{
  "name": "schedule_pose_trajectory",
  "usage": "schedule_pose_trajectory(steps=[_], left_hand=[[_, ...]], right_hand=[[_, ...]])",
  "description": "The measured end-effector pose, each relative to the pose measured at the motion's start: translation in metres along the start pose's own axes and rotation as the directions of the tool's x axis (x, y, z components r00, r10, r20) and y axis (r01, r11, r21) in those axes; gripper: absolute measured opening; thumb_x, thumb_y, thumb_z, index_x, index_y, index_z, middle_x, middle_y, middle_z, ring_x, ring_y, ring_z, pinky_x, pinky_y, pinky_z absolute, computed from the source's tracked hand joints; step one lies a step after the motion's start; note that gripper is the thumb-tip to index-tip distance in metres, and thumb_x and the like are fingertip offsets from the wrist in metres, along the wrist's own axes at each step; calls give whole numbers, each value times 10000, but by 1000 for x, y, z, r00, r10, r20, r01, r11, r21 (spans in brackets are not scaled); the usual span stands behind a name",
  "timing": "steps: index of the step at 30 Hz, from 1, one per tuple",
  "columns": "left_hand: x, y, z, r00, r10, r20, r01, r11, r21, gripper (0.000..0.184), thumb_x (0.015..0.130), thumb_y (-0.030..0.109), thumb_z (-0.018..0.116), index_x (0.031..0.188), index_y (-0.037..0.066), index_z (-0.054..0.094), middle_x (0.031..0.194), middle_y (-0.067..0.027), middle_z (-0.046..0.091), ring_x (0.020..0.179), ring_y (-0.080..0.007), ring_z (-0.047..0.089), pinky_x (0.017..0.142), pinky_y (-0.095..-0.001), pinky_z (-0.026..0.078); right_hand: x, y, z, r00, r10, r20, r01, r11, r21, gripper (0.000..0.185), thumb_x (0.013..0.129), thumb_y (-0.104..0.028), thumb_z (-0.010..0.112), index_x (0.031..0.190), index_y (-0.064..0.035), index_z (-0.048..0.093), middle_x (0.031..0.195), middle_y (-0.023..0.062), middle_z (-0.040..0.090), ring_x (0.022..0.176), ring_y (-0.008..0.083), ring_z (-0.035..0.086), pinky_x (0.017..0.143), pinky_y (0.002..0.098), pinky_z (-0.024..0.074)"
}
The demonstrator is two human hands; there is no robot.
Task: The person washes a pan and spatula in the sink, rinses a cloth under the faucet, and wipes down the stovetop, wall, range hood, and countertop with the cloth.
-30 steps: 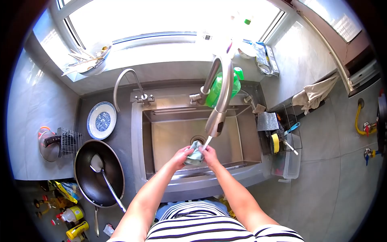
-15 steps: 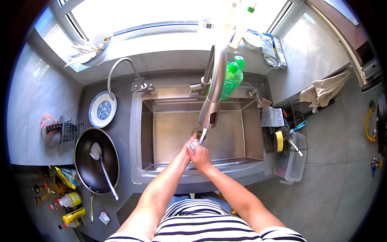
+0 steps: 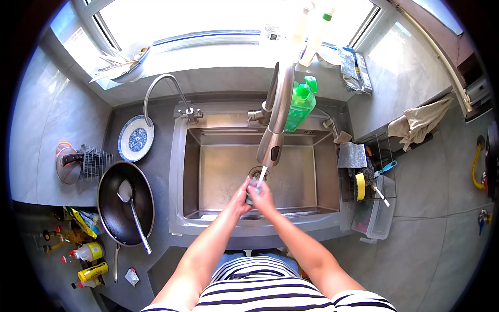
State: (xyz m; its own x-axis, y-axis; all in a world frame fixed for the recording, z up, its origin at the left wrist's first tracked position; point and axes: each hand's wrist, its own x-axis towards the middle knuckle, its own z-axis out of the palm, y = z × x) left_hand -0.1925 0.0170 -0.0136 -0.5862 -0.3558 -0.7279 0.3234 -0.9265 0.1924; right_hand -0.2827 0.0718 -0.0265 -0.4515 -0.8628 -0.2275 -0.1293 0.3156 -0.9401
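Observation:
Both my hands are over the steel sink [image 3: 228, 158], close together under the pull-down faucet [image 3: 270, 148]. A stream of water [image 3: 263, 174] from it falls onto them. My left hand [image 3: 241, 200] and my right hand [image 3: 263, 199] are closed around a small grey-blue thing [image 3: 253, 191]. Fingers cover most of it, so its kind is unclear. Just beyond the hands is the sink's drain [image 3: 258, 170]. Behind the faucet stands a green soap pump bottle [image 3: 300, 106].
Left of the sink lie a blue-and-white plate [image 3: 136, 138] and a black wok [image 3: 113, 208] holding a metal spatula [image 3: 133, 213]. A slim curved tap [image 3: 162, 78] rises behind the plate. A wire rack [image 3: 382, 177] with a yellow sponge [image 3: 360, 186] hangs at the right.
My hands have parted slightly and turned, and more of the grey-blue thing shows between them. The whole view has shifted a little. Water still runs.

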Motion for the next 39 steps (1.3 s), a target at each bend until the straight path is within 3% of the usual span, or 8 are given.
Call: schedule_pose_trajectory(steps=[3, 10, 17, 19, 21, 26, 35, 39], left_hand=[[41, 8, -38, 938, -206, 278, 202, 978, 44, 427, 892, 599, 558, 802, 184, 605, 665, -27, 614, 586, -183, 589, 576, -363, 489], [20, 3, 10, 995, 41, -92, -34, 997, 75, 331, 908, 478, 601, 823, 158, 610, 697, -1, 602, 625, -150, 584, 562, -314, 470], [7, 8, 0, 991, 102, 86, -104, 994, 20, 323, 971, 412, 513, 1030, 108, 607, 1030, -73, 644, 993, -228, 620, 886, -431, 498], [6, 9, -10, 994, -57, 89, 57, 998, 6, 448, 966, 483, 488, 1124, 80, 603, 1148, -108, 635, 1048, -273, 612, 979, -463, 460], [17, 6, -16, 962, -133, 237, 150, 987, -53, 470, 945, 538, 493, 1066, 98, 605, 1069, -106, 635, 984, -268, 616, 877, -443, 502], [47, 4, -28, 953, -218, 212, 216, 976, 32, 425, 905, 540, 581, 852, 118, 589, 813, -29, 618, 754, -168, 623, 643, -339, 549], [21, 5, 11, 987, -128, 101, 114, 984, 136, 398, 966, 511, 436, 1008, 163, 624, 934, -11, 662, 871, -169, 632, 780, -423, 534], [-23, 27, 29, 949, -278, 147, 237, 940, 245, 730, 915, 726, 240, 1205, 138, 562, 1218, -97, 601, 1134, -284, 578, 920, -530, 480]], right_hand=[[-39, -68, 3, 912, -410, 5, 402, 892, -206, 199, 873, -210, 650, 907, -45, 543, 849, 186, 635, 789, 410, 612, 662, 477, 487], [-7, -52, -12, 936, -326, 137, 344, 751, -564, 327, 951, -362, 477, 870, -70, 601, 791, 201, 642, 766, 396, 635, 657, 506, 489], [25, -15, -17, 891, 450, 52, -429, 801, 419, 304, 938, -292, 533, 1126, -62, 597, 1062, 200, 644, 930, 421, 607, 806, 454, 499], [19, 42, -6, 991, -130, 24, 131, 987, -91, 404, 896, -194, 599, 1262, -43, 519, 1124, 216, 577, 1000, 399, 573, 885, 452, 472], [-22, -16, -14, 909, -400, 114, 396, 747, -533, 452, 871, -161, 622, 1288, -38, 498, 1103, 223, 565, 1000, 396, 565, 892, 467, 462], [-35, -54, -31, 746, -620, 244, 660, 640, -393, 190, 877, -154, 594, 1027, -61, 521, 937, 139, 576, 865, 361, 601, 701, 437, 503], [17, -7, -18, 957, -99, -273, 45, 979, -197, 276, 915, -321, 606, 992, -60, 559, 950, 165, 633, 830, 351, 624, 736, 459, 496], [8, -31, -32, 991, -103, 91, 95, 992, 87, 353, 893, -370, 639, 1009, -37, 624, 918, 166, 623, 889, 356, 597, 791, 446, 480]])
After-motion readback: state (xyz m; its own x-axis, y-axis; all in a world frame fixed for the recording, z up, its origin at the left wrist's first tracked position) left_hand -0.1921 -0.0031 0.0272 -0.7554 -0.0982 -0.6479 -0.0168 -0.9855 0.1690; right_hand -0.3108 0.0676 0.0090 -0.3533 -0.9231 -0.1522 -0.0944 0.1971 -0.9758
